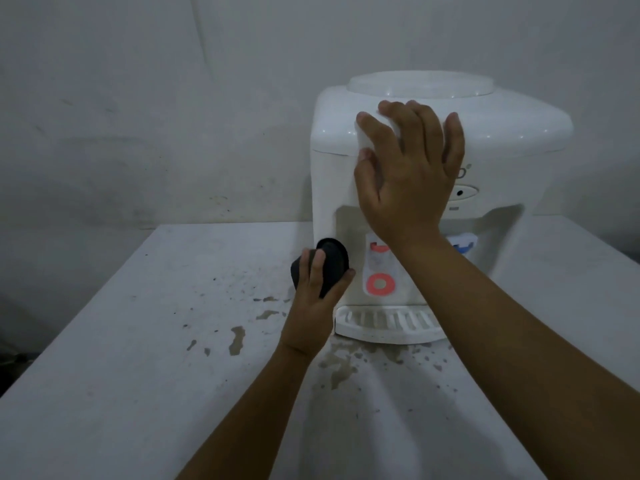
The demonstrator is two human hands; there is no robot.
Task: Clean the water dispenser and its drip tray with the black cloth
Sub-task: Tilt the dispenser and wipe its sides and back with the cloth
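Black cloth (330, 268) bunched, axis unclear | left hand (317, 303) grips | dispenser (433, 202) upright

The right hand (408, 168) covers most of the water dispenser (485, 133) front; its brand lettering shows only a final fragment (unreadable). The left hand (317, 299) hides part of the black cloth (334, 261). Both forearms run off the bottom edge.

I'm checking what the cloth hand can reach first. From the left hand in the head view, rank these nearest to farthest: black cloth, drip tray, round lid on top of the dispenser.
1. black cloth: held in the left hand, against the dispenser's lower left edge.
2. drip tray: just right of that hand, at the dispenser's base.
3. round lid: up on top, beyond the right hand.
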